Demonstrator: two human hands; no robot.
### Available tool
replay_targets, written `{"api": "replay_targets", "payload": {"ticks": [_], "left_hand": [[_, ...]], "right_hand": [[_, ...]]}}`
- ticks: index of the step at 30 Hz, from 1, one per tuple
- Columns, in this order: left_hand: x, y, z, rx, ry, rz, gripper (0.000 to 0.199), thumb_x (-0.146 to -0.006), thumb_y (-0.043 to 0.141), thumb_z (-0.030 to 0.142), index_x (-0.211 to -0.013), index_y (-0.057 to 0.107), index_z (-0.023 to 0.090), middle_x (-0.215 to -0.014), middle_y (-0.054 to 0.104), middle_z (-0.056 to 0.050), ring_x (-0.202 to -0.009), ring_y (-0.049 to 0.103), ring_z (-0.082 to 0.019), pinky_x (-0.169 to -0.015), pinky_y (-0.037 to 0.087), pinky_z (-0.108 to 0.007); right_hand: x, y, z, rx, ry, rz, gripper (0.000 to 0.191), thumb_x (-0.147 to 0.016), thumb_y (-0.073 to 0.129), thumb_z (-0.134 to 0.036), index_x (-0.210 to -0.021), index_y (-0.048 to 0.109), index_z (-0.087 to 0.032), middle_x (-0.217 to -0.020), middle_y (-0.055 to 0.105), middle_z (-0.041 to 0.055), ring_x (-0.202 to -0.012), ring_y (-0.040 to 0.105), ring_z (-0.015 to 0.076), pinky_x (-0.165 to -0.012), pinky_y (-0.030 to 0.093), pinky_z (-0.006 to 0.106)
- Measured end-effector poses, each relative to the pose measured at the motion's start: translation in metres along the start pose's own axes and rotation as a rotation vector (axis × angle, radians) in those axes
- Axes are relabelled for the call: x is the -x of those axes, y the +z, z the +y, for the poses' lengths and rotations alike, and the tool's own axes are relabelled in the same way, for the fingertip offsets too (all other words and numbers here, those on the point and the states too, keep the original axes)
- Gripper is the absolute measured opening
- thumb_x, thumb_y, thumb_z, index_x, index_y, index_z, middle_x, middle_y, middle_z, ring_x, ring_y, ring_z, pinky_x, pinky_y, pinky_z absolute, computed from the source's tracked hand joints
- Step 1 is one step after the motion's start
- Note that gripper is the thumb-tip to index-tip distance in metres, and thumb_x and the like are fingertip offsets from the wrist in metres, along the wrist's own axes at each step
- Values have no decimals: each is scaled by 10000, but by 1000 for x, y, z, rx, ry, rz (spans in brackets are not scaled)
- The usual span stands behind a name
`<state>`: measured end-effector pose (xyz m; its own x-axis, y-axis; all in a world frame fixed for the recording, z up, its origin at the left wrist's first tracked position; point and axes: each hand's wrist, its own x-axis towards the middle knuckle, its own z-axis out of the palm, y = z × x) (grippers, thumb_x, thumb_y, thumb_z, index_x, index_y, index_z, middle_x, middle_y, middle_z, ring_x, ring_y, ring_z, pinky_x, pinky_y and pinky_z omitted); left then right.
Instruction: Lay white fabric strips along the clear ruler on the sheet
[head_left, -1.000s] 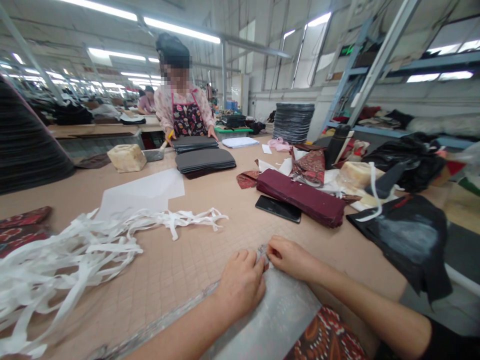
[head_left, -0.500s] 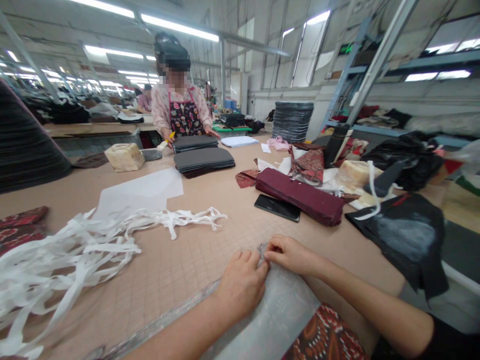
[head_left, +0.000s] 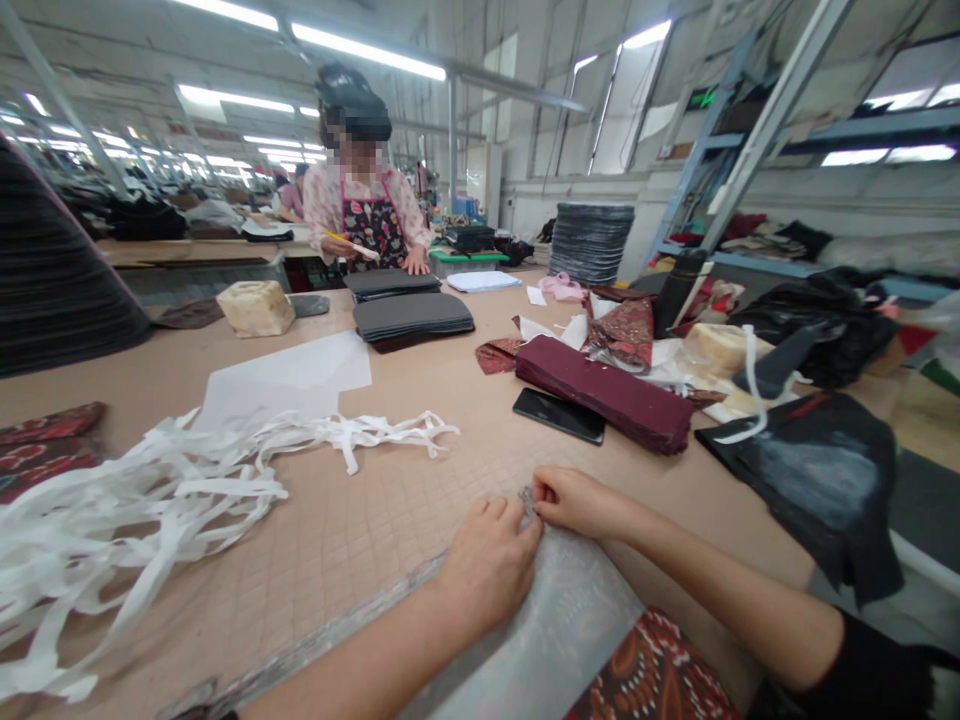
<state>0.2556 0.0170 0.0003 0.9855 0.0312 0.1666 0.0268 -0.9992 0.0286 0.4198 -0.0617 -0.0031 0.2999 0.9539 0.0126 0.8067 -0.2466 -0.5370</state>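
Observation:
A sheet of greyish fabric (head_left: 540, 640) lies in front of me, its red-and-brown paisley side (head_left: 652, 675) showing at the lower right. My left hand (head_left: 491, 560) is closed on the fabric's far edge, with bent fingers pressed down near the corner. Right beside it, my right hand (head_left: 574, 500) pinches the same corner between thumb and fingers. The two hands nearly touch at the fingertips. A narrow folded edge of the fabric runs down to the lower left, partly behind my left forearm.
White fabric strips (head_left: 172, 500) are heaped at left. Ahead lie a phone (head_left: 559, 415), a maroon fabric bundle (head_left: 600, 390) and stacked dark pieces (head_left: 412, 318). Black material (head_left: 817, 470) hangs over the right edge. Across the table stands a co-worker (head_left: 367, 215) holding a brush.
My hands stay at the fabric corner with almost no movement. The co-worker has raised the brush, and their other hand has shifted inward onto the dark stack. The view has turned slightly left.

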Motion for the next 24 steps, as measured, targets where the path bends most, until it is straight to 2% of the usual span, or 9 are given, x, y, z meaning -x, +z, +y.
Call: {"api": "replay_targets", "payload": {"ticks": [4, 7, 11, 14, 17, 20, 22, 24], "left_hand": [[1, -6, -1, 7, -20, -22, 224, -855, 431, 198, -1049, 542, 201, -929, 542, -65, -874, 476, -237, -753, 398, -366], [14, -17, -4, 55, -67, -97, 206, -871, 409, 177, -984, 578, 214, -911, 563, -53, -875, 498, -235, -755, 410, -365], [59, -35, -13, 140, -218, -276, 172, -793, 494, 136, -922, 597, 184, -929, 593, -68, -877, 526, -246, -781, 412, -388], [103, -45, -25, 194, -362, -348, 193, -758, 499, 125, -911, 597, 191, -940, 601, -66, -880, 541, -245, -781, 404, -386], [137, -52, -35, 254, -492, -358, 158, -757, 479, 151, -855, 592, 201, -872, 608, -38, -827, 553, -223, -725, 406, -335], [156, -58, -34, 290, -574, -329, 99, -740, 496, 148, -777, 576, 193, -791, 604, -16, -760, 551, -198, -660, 396, -285], [163, -65, -26, 282, -527, -260, 87, -756, 501, 132, -760, 565, 192, -787, 601, -10, -753, 548, -182, -649, 392, -262], [169, -73, -12, 235, -409, -168, 102, -798, 487, 125, -767, 556, 194, -794, 596, -10, -728, 543, -163, -621, 390, -239]], "right_hand": [[-3, 0, 2, -16, 25, -21, 108, -681, 518, -72, -688, 520, -180, -623, 547, -38, -584, 485, 109, -526, 316, 205], [-1, 0, 1, -25, 57, -14, 59, -708, 565, -150, -716, 517, -183, -628, 552, -35, -582, 487, 114, -510, 310, 205], [4, 2, 0, -36, 79, 24, 58, -754, 519, -144, -721, 499, -187, -659, 555, -25, -617, 497, 117, -540, 324, 209], [10, 3, -2, -49, 80, 43, 42, -758, 527, -174, -758, 490, -194, -694, 555, -23, -639, 511, 123, -556, 346, 216], [15, 4, -1, -29, 62, 62, 118, -709, 568, -176, -791, 487, -200, -745, 545, -20, -677, 515, 136, -598, 372, 235], [16, 0, -4, 11, 41, 84, 54, -763, 459, -146, -774, 481, -195, -734, 536, 3, -677, 512, 155, -631, 391, 279], [17, -5, -17, 41, -50, 121, 94, -812, 409, -173, -787, 498, -187, -758, 554, 35, -719, 527, 179, -672, 412, 317], [23, -13, -38, 50, -233, 120, 160, -856, 397, -223, -890, 547, -176, -893, 593, 78, -865, 542, 206, -782, 418, 355]]}}
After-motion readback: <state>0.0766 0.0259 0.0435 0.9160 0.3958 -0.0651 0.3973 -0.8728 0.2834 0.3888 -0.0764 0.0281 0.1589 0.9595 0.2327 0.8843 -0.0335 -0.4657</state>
